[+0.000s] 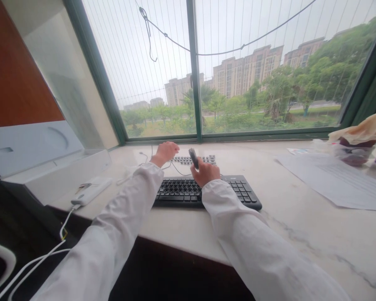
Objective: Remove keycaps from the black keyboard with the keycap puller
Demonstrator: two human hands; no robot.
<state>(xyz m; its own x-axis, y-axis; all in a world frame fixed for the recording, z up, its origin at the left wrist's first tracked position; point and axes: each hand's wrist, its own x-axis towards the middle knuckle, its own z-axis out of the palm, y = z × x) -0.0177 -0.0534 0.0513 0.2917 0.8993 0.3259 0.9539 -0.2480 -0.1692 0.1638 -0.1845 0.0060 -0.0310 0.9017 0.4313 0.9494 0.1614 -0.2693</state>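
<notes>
A black keyboard (247, 193) lies on the pale marble-like surface, with several key positions in its upper rows looking bare. Behind it, loose keycaps (211, 159) are laid out in rows. My right hand (206, 170) is wrapped round a small dark tool (193, 157), held upright above the keyboard's back edge. To the left of the loose keycaps, my left hand (165, 153) is raised over the surface behind the keyboard. Its fingers are pressed together, pointing right, and whether anything small is between them is hidden.
White sheets of paper (338, 179) lie at the right, near a container (355, 152) with a cloth on top. A white power strip (92, 190) with a cable is at the left, beside a white box (62, 173). Window frames (269, 136) rise behind.
</notes>
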